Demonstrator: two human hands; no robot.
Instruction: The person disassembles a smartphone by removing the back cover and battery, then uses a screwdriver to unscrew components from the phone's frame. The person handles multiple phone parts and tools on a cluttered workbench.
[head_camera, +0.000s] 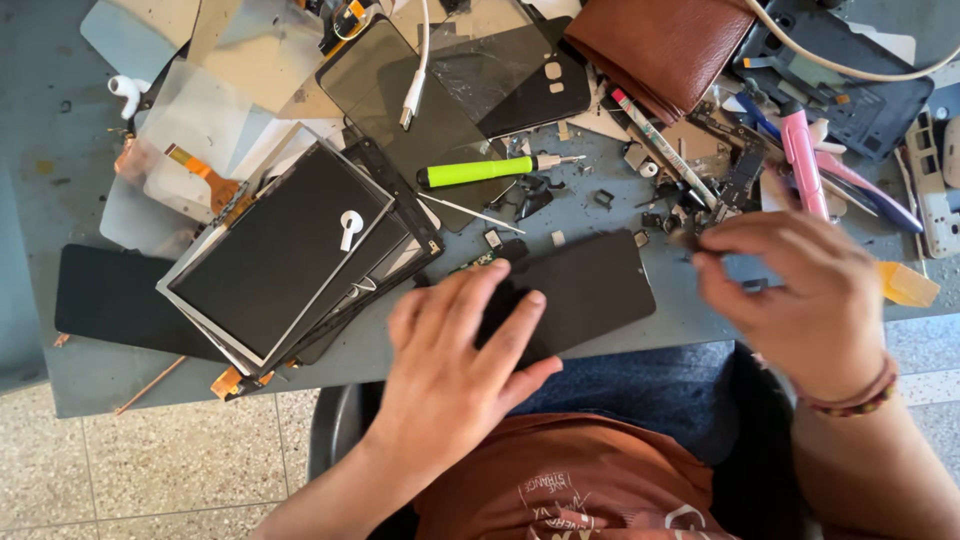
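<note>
At lower centre, we see the left hand (455, 365) spread flat, pressing the black phone screen (590, 285) onto the grey table (60, 180), while the right hand (800, 300) pinches a small dark part (687, 240) at centre right.

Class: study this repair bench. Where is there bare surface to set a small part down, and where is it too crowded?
Bare grey table lies along the far-left edge, and in a strip between the black phone screen and the right hand. The stacked panels and the far side around the screwdriver are crowded.

Left hand (455, 365) lies flat, fingers spread (right hand (795, 300) pinches).
</note>
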